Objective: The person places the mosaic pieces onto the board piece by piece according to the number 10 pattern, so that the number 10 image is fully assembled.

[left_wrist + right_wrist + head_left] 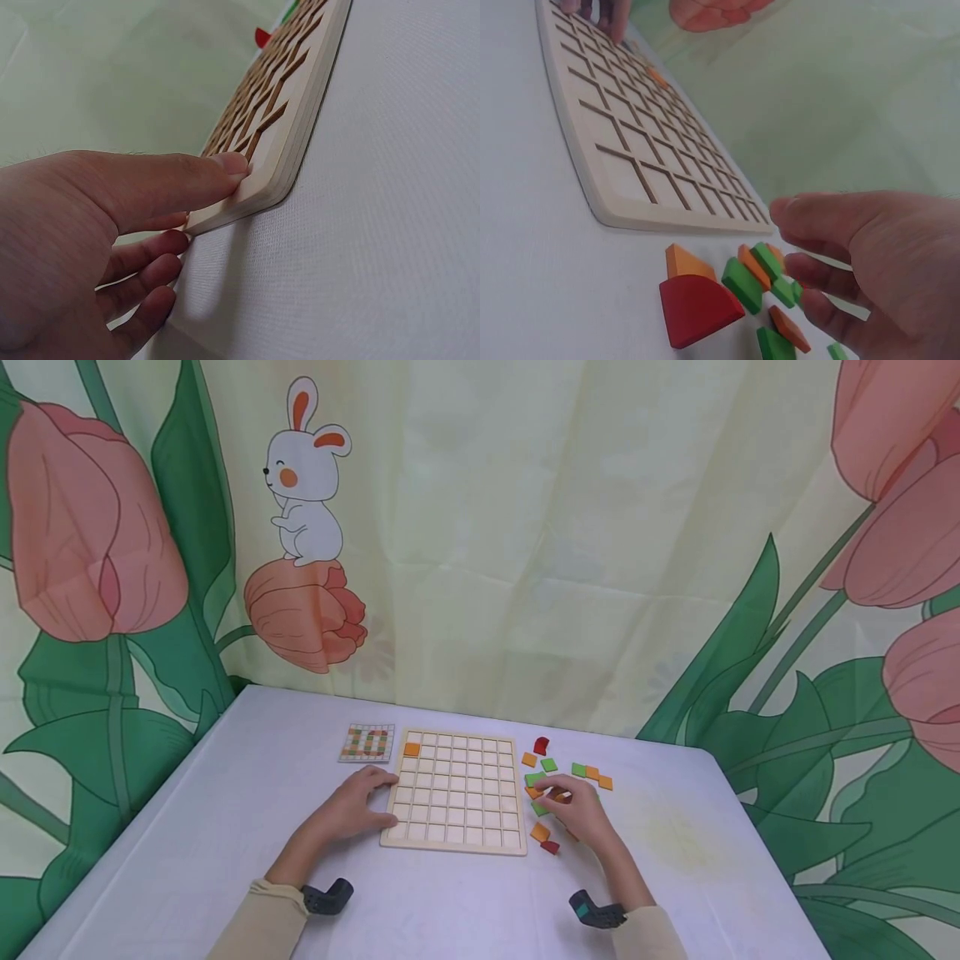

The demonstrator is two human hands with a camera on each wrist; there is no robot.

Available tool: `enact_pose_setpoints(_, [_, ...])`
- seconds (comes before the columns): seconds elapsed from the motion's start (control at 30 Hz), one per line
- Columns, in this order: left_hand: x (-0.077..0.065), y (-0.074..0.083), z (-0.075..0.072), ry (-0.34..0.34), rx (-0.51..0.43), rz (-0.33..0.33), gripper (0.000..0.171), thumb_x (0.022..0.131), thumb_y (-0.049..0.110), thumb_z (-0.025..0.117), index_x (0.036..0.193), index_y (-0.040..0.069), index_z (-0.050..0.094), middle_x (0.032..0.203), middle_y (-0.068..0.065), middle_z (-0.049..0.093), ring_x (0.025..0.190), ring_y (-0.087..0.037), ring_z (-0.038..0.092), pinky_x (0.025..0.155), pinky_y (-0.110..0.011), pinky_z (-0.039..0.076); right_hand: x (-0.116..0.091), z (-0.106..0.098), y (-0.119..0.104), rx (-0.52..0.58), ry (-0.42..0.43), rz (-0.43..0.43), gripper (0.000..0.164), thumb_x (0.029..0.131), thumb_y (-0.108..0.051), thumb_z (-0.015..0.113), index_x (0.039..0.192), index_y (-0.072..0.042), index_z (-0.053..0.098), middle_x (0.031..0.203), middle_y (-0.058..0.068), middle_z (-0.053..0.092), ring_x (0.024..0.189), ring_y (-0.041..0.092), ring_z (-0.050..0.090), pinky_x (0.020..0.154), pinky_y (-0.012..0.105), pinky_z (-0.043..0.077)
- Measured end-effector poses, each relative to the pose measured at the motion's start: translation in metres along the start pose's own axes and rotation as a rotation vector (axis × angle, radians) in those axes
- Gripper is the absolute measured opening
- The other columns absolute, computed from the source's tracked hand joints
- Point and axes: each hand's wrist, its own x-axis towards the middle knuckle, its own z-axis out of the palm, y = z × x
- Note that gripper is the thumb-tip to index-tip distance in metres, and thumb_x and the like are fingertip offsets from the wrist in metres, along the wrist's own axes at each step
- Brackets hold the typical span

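A wooden grid board (459,792) lies on the table, with one orange square tile (412,749) in its upper-left cell. My left hand (352,802) rests at the board's left edge. In the left wrist view, its thumb (229,165) presses on the rim near a corner while the other fingers lie beside the edge. Just right of the board, my right hand (576,810) hovers over scattered tiles, fingers loosely bent. No tile shows between its fingertips in the right wrist view. Green tiles (742,285) and a red quarter-round tile (699,309) lie near that hand.
A small pattern card (367,743) with coloured squares lies left of the board's top. More orange and green tiles (592,773) sit farther right, and a red tile (541,746) lies toward the back. A printed curtain (510,527) hangs behind the white table.
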Motion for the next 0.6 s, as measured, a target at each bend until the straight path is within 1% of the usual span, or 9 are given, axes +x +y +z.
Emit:
enact_pose_setpoints(0.3, [0.001,0.001,0.0,-0.001,-0.002,-0.005,0.065,0.073,0.025,0.084,0.131,0.012,0.059,0.125,-0.006,0.056,0.123,-0.028,0.052,0.103,-0.049,0.044,0.0,0.001,0.01,-0.057,-0.004,0.07,0.024,0.083,-0.013,0.075,0.106,-0.02,0.074,0.102,-0.002,0.068,0.089,0.016,0.057,0.071,0.024,0.052])
enact_pose_setpoints(0.43, [0.001,0.001,0.0,-0.002,-0.002,-0.005,0.065,0.073,0.025,0.084,0.131,0.012,0.059,0.125,-0.007,0.056,0.123,-0.029,0.051,0.104,-0.05,0.044,0.0,0.001,0.013,-0.073,-0.018,0.059,0.025,0.083,-0.011,0.075,0.106,-0.02,0.074,0.097,-0.002,0.067,0.088,0.016,0.056,0.074,0.025,0.051])
enact_pose_setpoints(0.6, [0.001,-0.001,0.0,-0.004,0.003,-0.002,0.065,0.073,0.026,0.084,0.131,0.013,0.058,0.125,-0.007,0.055,0.123,-0.029,0.051,0.104,-0.05,0.044,0.0,0.003,0.018,-0.096,-0.034,0.042,0.028,0.082,-0.009,0.075,0.106,-0.021,0.074,0.096,-0.003,0.065,0.092,0.017,0.054,0.073,0.025,0.054])
